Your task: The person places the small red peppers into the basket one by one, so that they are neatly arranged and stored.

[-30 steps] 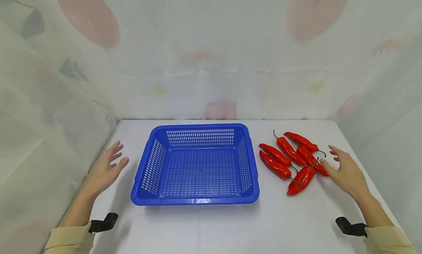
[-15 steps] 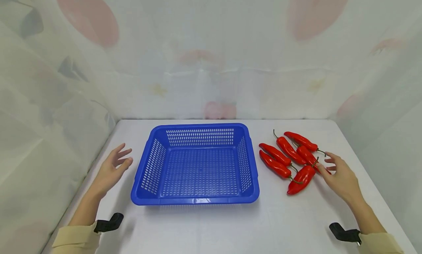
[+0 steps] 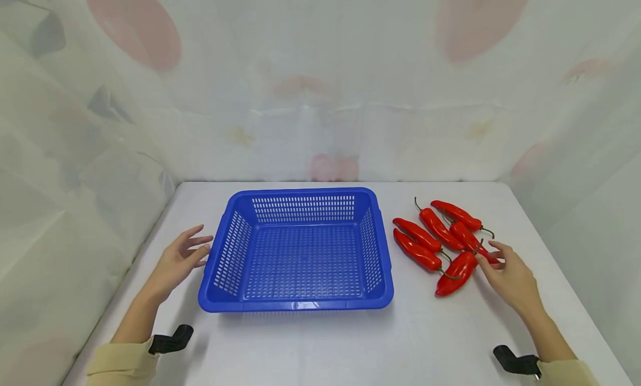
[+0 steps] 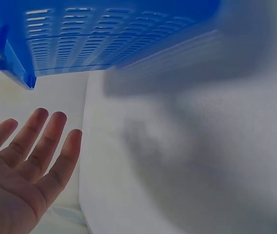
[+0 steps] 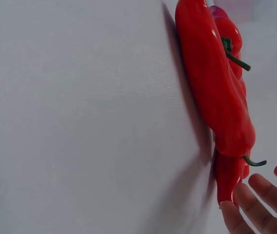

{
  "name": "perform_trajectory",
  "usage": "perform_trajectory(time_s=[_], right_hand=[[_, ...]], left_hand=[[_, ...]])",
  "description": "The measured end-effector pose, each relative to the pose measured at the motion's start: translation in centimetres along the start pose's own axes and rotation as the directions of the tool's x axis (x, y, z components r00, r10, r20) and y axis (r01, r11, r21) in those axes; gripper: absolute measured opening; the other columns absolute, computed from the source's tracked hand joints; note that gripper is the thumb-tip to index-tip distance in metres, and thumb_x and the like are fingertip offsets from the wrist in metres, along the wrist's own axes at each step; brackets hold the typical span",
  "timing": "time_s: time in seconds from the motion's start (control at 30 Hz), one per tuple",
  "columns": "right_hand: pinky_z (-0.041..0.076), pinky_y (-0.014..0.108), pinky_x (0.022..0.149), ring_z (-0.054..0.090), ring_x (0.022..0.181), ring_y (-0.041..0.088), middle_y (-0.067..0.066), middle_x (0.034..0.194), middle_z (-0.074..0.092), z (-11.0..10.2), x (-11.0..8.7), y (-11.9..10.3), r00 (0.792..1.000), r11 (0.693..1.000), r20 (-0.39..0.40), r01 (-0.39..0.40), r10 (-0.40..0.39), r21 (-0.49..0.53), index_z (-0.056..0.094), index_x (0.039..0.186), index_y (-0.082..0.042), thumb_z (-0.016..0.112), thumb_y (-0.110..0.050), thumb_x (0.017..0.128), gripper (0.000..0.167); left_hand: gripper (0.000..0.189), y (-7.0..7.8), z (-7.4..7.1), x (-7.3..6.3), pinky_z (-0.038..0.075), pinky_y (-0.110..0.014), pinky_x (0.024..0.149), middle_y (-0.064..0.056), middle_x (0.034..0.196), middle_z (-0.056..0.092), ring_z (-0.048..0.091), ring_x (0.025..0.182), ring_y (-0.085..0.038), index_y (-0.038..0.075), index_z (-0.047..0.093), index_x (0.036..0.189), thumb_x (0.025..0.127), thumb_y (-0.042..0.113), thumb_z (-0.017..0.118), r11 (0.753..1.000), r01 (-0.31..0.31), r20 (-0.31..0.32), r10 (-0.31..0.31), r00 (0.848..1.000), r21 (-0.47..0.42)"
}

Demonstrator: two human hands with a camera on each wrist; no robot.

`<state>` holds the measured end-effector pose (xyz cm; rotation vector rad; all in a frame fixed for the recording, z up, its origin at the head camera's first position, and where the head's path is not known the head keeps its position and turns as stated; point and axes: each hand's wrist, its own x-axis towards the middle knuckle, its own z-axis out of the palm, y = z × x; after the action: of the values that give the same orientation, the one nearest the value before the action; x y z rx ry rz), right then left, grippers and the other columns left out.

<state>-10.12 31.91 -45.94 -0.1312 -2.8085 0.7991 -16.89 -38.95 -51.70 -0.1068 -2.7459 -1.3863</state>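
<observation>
Head view: left hand (image 3: 175,266) is just off the left side of the blue basket (image 3: 300,306), fingers apart. Right hand (image 3: 514,277) is at the right edge of six red peppers (image 3: 452,241), fingers apart; can't tell if they touch. Peppers lie bunched on the white table (image 3: 350,352), right of basket.

L/R wrist views dim, w/ soft shadows (image 4: 192,70)
</observation>
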Motion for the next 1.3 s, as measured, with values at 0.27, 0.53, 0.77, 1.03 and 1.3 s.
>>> perform_trajectory(time_s=[0.27,0.53,0.77,1.03,1.3], right_hand=[[0.053,0.040,0.055,0.059,0.078,0.035,0.029,0.098,0.059,0.5,-0.7,-0.2,1.000,1.000,-0.023,-0.008,0.008,0.003,0.046,0.123,0.008,0.062,-0.025,0.086,0.051],[0.052,0.033,0.053,0.060,0.078,0.035,0.026,0.094,0.059,0.9,-1.1,-0.4,0.999,0.999,-0.018,-0.032,0.032,0.008,0.047,0.121,0.007,0.061,-0.028,0.087,0.050],[0.053,0.040,0.055,0.060,0.083,0.039,0.027,0.098,0.059,1.3,-1.5,-0.5,0.998,0.998,0.021,-0.065,0.065,0.019,0.044,0.123,0.008,0.058,-0.032,0.089,0.055],[0.054,0.045,0.061,0.060,0.082,0.039,0.029,0.099,0.058,2.0,-1.5,-0.5,0.992,0.993,0.048,-0.114,0.114,0.017,0.042,0.125,0.009,0.058,-0.035,0.089,0.059],[0.053,0.040,0.057,0.058,0.080,0.036,0.027,0.095,0.058,2.4,-1.2,-0.9,0.989,0.990,0.045,-0.141,0.141,0.007,0.043,0.124,0.009,0.056,-0.038,0.089,0.059]], left_hand=[[0.066,4.5,0.5,-1.0,0.056,-0.035,0.069,-0.016,0.122,0.053,0.062,0.098,-0.025,0.025,0.028,0.145,0.089,0.046,0.055,0.998,0.058,0.075,-0.057,0.996,-0.019],[0.063,13.1,0.0,-2.8,0.055,-0.027,0.065,-0.024,0.114,0.052,0.062,0.086,-0.014,0.006,0.025,0.144,0.093,0.028,0.054,0.993,0.114,0.148,-0.109,0.983,-0.028],[0.061,13.1,0.3,-2.8,0.056,-0.031,0.062,-0.020,0.106,0.053,0.062,0.080,-0.014,0.012,0.027,0.144,0.093,0.027,0.055,0.990,0.122,0.144,-0.111,0.983,-0.065],[0.061,13.2,0.3,-2.6,0.057,-0.034,0.062,-0.020,0.102,0.051,0.063,0.075,-0.016,0.012,0.027,0.144,0.092,0.025,0.056,0.982,0.145,0.162,-0.125,0.979,-0.118],[0.061,13.5,0.3,-2.7,0.057,-0.034,0.061,-0.017,0.098,0.050,0.063,0.073,-0.017,0.009,0.027,0.144,0.092,0.024,0.056,0.978,0.155,0.161,-0.132,0.978,-0.141]])
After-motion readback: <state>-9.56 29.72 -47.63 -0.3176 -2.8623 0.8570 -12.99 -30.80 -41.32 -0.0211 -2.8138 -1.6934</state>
